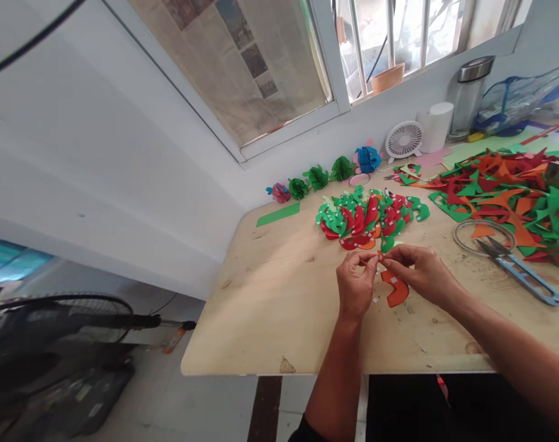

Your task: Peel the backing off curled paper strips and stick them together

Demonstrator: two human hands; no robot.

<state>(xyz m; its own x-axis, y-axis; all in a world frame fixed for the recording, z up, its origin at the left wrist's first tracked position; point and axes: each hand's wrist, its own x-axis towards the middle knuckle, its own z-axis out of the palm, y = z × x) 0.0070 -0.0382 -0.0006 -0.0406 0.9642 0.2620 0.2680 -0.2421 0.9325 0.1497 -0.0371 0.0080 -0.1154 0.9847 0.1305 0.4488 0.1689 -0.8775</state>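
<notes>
My left hand point(356, 279) and my right hand point(410, 267) meet fingertip to fingertip over the near side of the table, both pinched closed. A tiny orange bit shows between the fingertips; what it belongs to is too small to make out. Just under my right fingers, a curved orange cutout point(397, 293) with a small white square on it lies on the wood. A loose white scrap point(375, 300) is beside it. Beyond my hands spreads a pile of red, green and orange curved cutouts point(359, 215), many bearing small white squares.
Blue-handled thread snips point(528, 276) and a metal ring point(461, 245) lie to the right, beside a heap of coloured offcuts point(504, 190). Along the wall stand folded paper ornaments point(316, 178), a small white fan point(404, 140) and a glass bottle point(466, 104). A green strip point(278, 214) lies at the back left.
</notes>
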